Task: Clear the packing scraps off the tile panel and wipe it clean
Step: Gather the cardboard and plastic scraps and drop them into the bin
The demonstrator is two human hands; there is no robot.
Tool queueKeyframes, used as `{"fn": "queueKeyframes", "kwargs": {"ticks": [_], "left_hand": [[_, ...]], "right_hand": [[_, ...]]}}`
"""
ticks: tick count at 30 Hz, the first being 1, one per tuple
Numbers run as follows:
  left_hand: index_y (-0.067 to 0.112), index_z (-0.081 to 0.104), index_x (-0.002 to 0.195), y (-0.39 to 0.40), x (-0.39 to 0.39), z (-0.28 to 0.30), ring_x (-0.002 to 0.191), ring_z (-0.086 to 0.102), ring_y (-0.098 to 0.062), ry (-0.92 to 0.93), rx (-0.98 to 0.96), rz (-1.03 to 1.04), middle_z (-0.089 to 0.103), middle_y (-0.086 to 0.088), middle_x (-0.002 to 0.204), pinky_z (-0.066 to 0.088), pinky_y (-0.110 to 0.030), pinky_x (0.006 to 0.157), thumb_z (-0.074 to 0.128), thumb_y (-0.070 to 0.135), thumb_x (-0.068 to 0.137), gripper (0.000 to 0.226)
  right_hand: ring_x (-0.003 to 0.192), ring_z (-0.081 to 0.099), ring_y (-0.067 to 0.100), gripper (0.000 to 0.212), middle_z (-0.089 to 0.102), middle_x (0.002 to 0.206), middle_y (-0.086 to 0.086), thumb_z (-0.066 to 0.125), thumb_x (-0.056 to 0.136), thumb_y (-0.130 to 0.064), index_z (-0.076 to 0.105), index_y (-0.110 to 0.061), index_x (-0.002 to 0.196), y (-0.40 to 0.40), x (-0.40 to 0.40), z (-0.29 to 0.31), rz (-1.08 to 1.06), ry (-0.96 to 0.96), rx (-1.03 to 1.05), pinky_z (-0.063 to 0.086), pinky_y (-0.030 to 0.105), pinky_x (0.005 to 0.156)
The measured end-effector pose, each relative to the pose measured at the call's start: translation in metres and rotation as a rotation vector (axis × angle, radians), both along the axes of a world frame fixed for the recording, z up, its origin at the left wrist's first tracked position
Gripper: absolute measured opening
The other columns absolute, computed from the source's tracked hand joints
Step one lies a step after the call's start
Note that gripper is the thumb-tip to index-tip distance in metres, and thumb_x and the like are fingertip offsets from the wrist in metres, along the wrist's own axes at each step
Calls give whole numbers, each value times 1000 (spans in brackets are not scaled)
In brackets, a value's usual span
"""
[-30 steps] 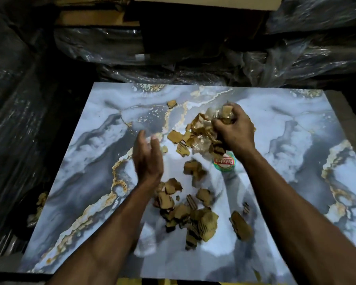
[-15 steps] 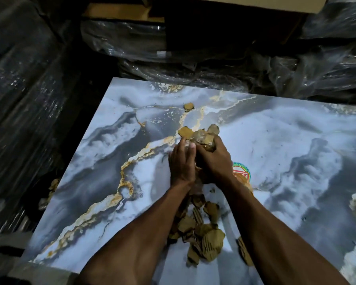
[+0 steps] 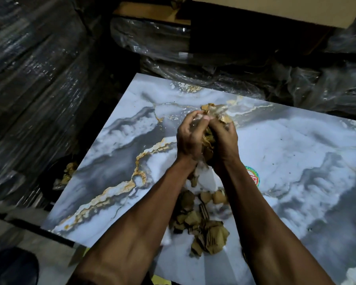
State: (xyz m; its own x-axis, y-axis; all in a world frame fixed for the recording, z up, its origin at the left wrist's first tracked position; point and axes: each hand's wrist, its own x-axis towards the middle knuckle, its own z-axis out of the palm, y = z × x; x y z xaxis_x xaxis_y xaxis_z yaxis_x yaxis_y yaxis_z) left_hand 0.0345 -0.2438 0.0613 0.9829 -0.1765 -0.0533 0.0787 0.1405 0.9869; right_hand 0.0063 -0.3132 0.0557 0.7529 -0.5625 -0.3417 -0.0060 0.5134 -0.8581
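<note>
Now that the left hand [image 3: 188, 138], loose and apart 1 second ago, has closed against the right hand [image 3: 224, 140], both clench 1 bundle of scraps [image 3: 209, 138] above the tile panel [image 3: 296, 145], near its centre. This load looks ready to carry off. A loose pile [image 3: 201, 225] remains at 6 o'clock. The panel's long axis runs from 8 toward 2 o'clock.
</note>
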Motion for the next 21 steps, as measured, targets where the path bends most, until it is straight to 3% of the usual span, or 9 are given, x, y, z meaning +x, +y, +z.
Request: {"fn": "queueKeyframes", "kwargs": {"ticks": [4,7,10,15,19,21], "left_hand": [[5,65,97,30,19,23,83,66,-11,-44,-70,61,69,1,86,53,-30,78,62,19,82,22],[-1,65,100,67,37,37,86,65,-16,-69,-77,122,69,-6,91,55,-36,84,63,21,79,31],[-1,65,101,118,56,45,88,65,-18,-76,-118,172,68,-7,93,54,-38,86,64,22,78,32],[8,65,95,231,100,51,80,65,-5,-95,-106,267,68,-2,88,52,-20,75,62,9,84,11],[17,68,88,336,156,33,92,65,-24,-32,-82,338,68,-12,96,52,-41,87,60,20,79,13],[17,70,89,385,180,20,94,67,-28,33,-33,369,70,-11,97,52,-39,88,59,23,81,15]], "right_hand": [[90,68,34,40,69,104,26,74,81,-14,57,3,114,28,24,21,32,-70,2,56,47,83],[87,69,31,25,70,97,18,73,84,-11,60,-9,105,65,41,38,91,-91,-6,57,44,79],[91,70,34,22,70,99,21,73,84,-13,61,-12,102,115,64,47,155,-97,-40,57,46,81],[97,71,35,27,71,106,21,75,80,-18,63,-16,104,226,118,43,232,-80,-71,57,51,86],[93,70,35,39,70,105,22,76,75,-22,63,-8,109,333,177,25,255,-66,-67,57,49,84],[91,68,36,42,69,103,24,74,76,-20,60,-3,112,384,203,9,287,-49,-40,57,49,81]]}}
